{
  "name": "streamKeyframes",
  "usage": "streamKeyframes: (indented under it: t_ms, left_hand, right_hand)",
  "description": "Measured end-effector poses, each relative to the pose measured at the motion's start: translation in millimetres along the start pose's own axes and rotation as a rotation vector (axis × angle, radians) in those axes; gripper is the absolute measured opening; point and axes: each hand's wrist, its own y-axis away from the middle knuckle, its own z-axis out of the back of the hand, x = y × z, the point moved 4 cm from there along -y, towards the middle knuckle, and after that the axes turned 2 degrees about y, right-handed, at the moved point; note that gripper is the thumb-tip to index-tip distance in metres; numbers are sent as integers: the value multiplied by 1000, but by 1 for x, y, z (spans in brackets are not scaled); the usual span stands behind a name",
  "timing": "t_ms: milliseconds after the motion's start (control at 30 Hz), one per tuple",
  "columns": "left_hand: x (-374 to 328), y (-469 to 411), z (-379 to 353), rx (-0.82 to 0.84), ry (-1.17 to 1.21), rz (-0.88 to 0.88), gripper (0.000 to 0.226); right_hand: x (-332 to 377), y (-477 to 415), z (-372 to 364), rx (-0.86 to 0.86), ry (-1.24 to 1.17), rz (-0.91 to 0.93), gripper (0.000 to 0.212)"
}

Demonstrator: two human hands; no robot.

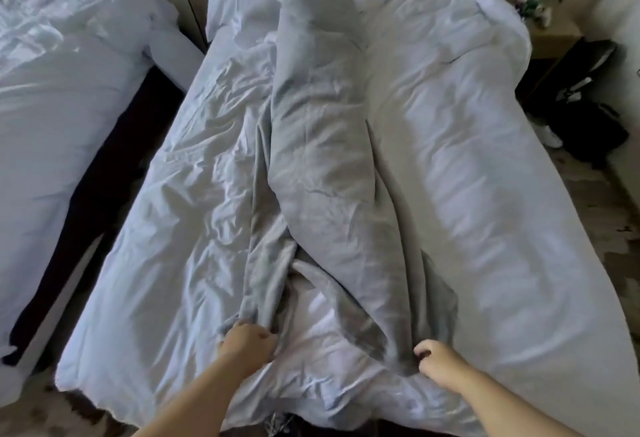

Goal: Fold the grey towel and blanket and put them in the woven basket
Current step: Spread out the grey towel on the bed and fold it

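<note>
Head view: grey blanket (322,166) bunched lengthwise down the bed (156,263), near corners pinched in curled fingers of left hand (247,336) and right hand (434,358); step, probably straightening before folding (basket unseen); next, pull taut.

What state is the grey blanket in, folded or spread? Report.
Not folded: the grey blanket lies bunched in a rumpled strip along the bed, left hand and right hand gripping its near end.

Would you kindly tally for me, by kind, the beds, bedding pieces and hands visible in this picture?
beds: 2
grey blanket: 1
rolled white duvet: 1
hands, left hand and right hand: 2
total: 6
</note>
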Motion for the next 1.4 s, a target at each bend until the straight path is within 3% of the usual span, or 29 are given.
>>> streamKeyframes:
  t_ms: [100, 200, 333, 433, 500, 600, 667, 767, 900, 1000, 1067, 1133, 1200, 1267, 1333, 1400]
  left_hand:
    - [21, -12, -4, -45, 200, 109, 18]
    - [43, -26, -14, -134, 469, 291, 35]
    - [55, -33, -36, -158, 833, 487, 33]
    - [58, -37, -45, -127, 1039, 584, 12]
    - [54, -38, -43, -142, 1124, 564, 20]
    - [46, -40, -37, -134, 1200, 506, 38]
    - [34, -38, -25, -138, 1206, 446, 50]
    - [3, -26, 3, -153, 1274, 394, 13]
    - [-60, -23, 52, -105, 1314, 214, 33]
    - [-130, -9, 110, 42, 1287, 116, 39]
    - [-187, 13, 161, 185, 1160, -55, 43]
    - [-238, 45, 216, 225, 1095, -231, 31]
    - [-276, 83, 268, 127, 1155, -462, 17]
    - [-295, 115, 311, 15, 1323, -725, 21]
    - [-292, 131, 327, -154, 1396, -832, 17]
    - [-280, 123, 313, -291, 1340, -740, 15]
  right_hand:
    - [-9, -12, -1, -169, -134, -110, 23]
    - [-19, -26, -2, -338, -245, -242, 30]
    - [-37, -34, -9, -551, -643, -498, 33]
    - [-41, -42, -22, -435, -1229, -577, 39]
    - [-36, -45, -24, -304, -1539, -536, 41]
    - [-19, -41, -13, -116, -1630, -417, 39]
    - [-5, -30, -2, -42, -1652, -354, 25]
    - [12, -11, 14, -11, -1645, -332, 13]
    - [35, 12, 50, -72, -1719, -266, 18]
    - [62, 42, 99, -30, -1737, -240, 29]
    - [87, 67, 158, -39, -1703, -157, 39]
    - [113, 105, 234, -179, -1663, 11, 25]
    - [133, 155, 310, -466, -1719, 332, 9]
    - [145, 215, 359, -751, -1764, 779, 12]
    - [156, 252, 364, -865, -1727, 1107, 19]
    - [161, 224, 336, -903, -1680, 981, 25]
